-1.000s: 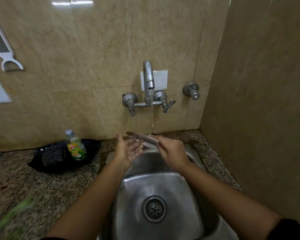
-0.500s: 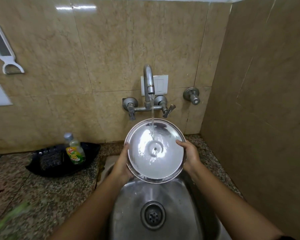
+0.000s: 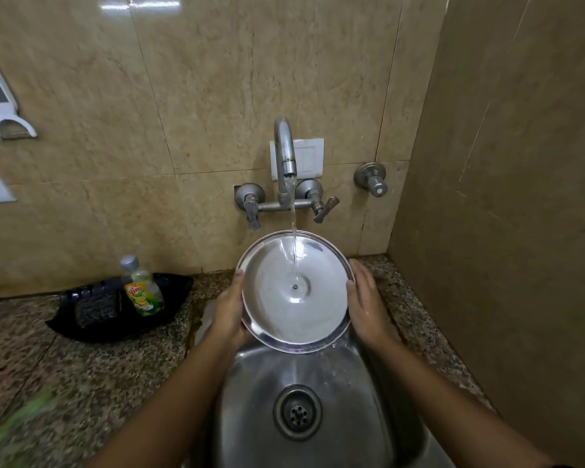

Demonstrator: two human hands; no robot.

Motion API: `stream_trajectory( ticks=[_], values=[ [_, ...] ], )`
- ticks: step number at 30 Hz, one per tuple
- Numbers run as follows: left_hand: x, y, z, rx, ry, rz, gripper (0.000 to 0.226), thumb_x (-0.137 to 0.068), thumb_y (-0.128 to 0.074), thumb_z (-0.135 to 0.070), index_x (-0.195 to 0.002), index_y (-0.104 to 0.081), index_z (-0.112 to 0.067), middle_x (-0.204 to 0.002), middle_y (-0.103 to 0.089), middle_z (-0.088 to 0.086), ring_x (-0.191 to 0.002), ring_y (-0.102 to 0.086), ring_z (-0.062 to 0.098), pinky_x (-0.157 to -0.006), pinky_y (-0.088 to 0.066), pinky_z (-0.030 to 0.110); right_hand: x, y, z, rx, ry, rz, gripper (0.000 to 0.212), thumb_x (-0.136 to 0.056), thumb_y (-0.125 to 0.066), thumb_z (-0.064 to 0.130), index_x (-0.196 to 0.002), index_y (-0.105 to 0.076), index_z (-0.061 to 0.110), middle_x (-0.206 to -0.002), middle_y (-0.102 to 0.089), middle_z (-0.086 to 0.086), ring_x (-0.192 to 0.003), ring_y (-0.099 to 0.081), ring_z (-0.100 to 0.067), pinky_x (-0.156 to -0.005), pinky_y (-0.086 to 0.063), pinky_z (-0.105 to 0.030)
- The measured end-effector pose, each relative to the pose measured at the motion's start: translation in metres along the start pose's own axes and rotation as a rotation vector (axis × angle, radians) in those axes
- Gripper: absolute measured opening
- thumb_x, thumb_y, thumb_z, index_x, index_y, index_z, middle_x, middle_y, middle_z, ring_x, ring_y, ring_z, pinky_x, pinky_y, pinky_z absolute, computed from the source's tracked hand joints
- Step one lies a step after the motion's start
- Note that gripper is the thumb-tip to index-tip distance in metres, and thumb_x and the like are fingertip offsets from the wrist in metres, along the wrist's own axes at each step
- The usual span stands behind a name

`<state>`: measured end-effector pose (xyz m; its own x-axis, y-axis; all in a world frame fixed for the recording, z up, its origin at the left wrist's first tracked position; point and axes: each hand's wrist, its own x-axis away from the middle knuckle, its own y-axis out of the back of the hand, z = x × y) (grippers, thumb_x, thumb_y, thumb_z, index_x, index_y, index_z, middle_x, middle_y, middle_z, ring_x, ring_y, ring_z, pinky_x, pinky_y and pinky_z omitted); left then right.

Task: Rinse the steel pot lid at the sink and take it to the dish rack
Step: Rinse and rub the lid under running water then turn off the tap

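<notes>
The round steel pot lid [image 3: 284, 309] is held tilted over the steel sink [image 3: 345, 400], its hollow underside facing me. Water runs from the wall tap [image 3: 286, 157] onto the lid's upper middle and spills off its lower right edge. My left hand [image 3: 228, 310] grips the lid's left rim. My right hand [image 3: 365, 305] presses flat against the right rim. The lid's knob side is hidden behind it. No dish rack is in view.
A black tray [image 3: 92, 322] with a green dish-soap bottle [image 3: 142, 288] sits on the speckled granite counter [image 3: 65, 376] to the left. A tiled wall [image 3: 504, 197] closes in on the right. A white peeler [image 3: 0, 103] hangs on the far-left wall.
One second ago the lid was edge-on between my hands. It turned up to face me under the stream and has stayed there, with my right hand now flatter against the rim.
</notes>
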<state>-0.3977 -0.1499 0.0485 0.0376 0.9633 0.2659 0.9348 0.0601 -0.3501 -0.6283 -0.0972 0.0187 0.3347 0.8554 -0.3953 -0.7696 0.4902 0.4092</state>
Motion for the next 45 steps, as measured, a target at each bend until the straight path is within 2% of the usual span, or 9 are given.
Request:
stream_trajectory(
  ticks=[4,8,12,15,21,26,33,41,45],
  values=[
    [-0.006,0.018,-0.013,0.006,-0.066,-0.078,0.03,-0.091,-0.056,-0.038,-0.083,-0.07,-0.013,-0.072,-0.075,0.004,-0.066,-0.071,0.019,-0.055,-0.053,0.026,0.005,0.013,-0.005,0.354,0.469,0.211,0.069,-0.08,-0.047,-0.002,-0.141,-0.041,0.03,-0.15,-0.038,0.012,-0.143,-0.027,-0.008,-0.118,-0.016,-0.034],
    [-0.002,0.02,-0.02,0.046,0.082,-0.066,0.03,-0.095,-0.05,-0.03,-0.085,-0.067,-0.008,-0.067,-0.075,0.009,-0.057,-0.071,0.021,-0.047,-0.053,0.026,-0.001,0.01,0.015,0.409,0.687,0.294,0.044,-0.08,-0.065,0.008,-0.121,-0.063,0.024,-0.131,-0.061,0.008,-0.132,-0.039,-0.003,-0.115,-0.02,-0.037],
    [-0.002,0.026,-0.036,0.098,0.274,0.013,0.052,-0.096,-0.033,-0.051,-0.095,-0.061,-0.007,-0.094,-0.067,0.019,-0.084,-0.067,0.03,-0.07,-0.053,0.041,-0.01,0.007,0.048,-0.063,0.434,0.319,0.01,-0.087,-0.06,0.013,-0.093,-0.067,0.018,-0.094,-0.067,0.006,-0.096,-0.06,-0.004,-0.084,-0.047,-0.025],
    [-0.001,0.023,-0.033,-0.054,0.277,0.107,0.061,-0.092,-0.027,-0.063,-0.102,-0.064,-0.016,-0.094,-0.07,0.015,-0.083,-0.069,0.021,-0.055,-0.055,0.031,-0.021,0.002,0.066,-0.423,0.006,0.323,0.005,-0.087,-0.065,0.012,-0.091,-0.064,0.013,-0.09,-0.071,0.002,-0.09,-0.069,-0.012,-0.077,-0.055,-0.028],
    [0.001,0.014,-0.019,0.05,0.074,-0.001,0.031,-0.099,-0.042,-0.025,-0.115,-0.057,-0.004,-0.105,-0.065,0.019,-0.086,-0.065,0.029,-0.069,-0.055,0.037,-0.041,-0.006,0.066,-0.69,-0.446,0.185,0.019,-0.084,-0.065,0.004,-0.098,-0.066,0.016,-0.098,-0.071,-0.011,-0.089,-0.067,-0.028,-0.071,-0.058,-0.036],
    [0.01,-0.007,-0.021,0.202,0.026,-0.062,0.02,-0.099,-0.041,-0.015,-0.093,-0.059,-0.007,-0.075,-0.063,0.009,-0.053,-0.063,0.015,-0.054,-0.053,0.028,-0.054,0.003,0.05,-0.753,-0.646,0.189,0.02,-0.085,-0.057,0.006,-0.103,-0.065,0.011,-0.096,-0.066,-0.014,-0.085,-0.065,-0.031,-0.073,-0.056,-0.041],
    [0.021,-0.031,-0.018,-0.151,-0.039,-0.072,0.024,-0.098,-0.043,-0.02,-0.081,-0.055,-0.007,-0.071,-0.05,0.01,-0.064,-0.049,0.025,-0.065,-0.048,0.039,-0.109,-0.002,0.064,-0.43,-0.431,-0.088,0.031,-0.095,-0.054,0.023,-0.124,-0.062,0.014,-0.121,-0.061,0.0,-0.105,-0.055,-0.014,-0.086,-0.043,-0.025],
    [0.015,-0.022,-0.021,-0.224,-0.073,-0.099,0.027,-0.096,-0.047,-0.024,-0.075,-0.06,-0.012,-0.068,-0.055,0.006,-0.06,-0.052,0.02,-0.055,-0.048,0.032,-0.136,-0.03,0.082,-0.053,-0.36,-0.251,0.014,-0.08,-0.072,0.034,-0.081,-0.071,0.02,-0.07,-0.068,0.008,-0.063,-0.06,-0.009,-0.049,-0.036,-0.022],
    [0.006,-0.005,-0.023,-0.21,-0.074,-0.127,0.029,-0.093,-0.051,-0.03,-0.077,-0.064,-0.01,-0.067,-0.058,0.008,-0.058,-0.056,0.022,-0.055,-0.051,0.034,-0.136,-0.043,0.08,0.171,-0.278,-0.266,0.024,-0.083,-0.069,0.033,-0.103,-0.071,0.019,-0.099,-0.069,-0.002,-0.091,-0.064,-0.021,-0.071,-0.053,-0.031]
  ],
)
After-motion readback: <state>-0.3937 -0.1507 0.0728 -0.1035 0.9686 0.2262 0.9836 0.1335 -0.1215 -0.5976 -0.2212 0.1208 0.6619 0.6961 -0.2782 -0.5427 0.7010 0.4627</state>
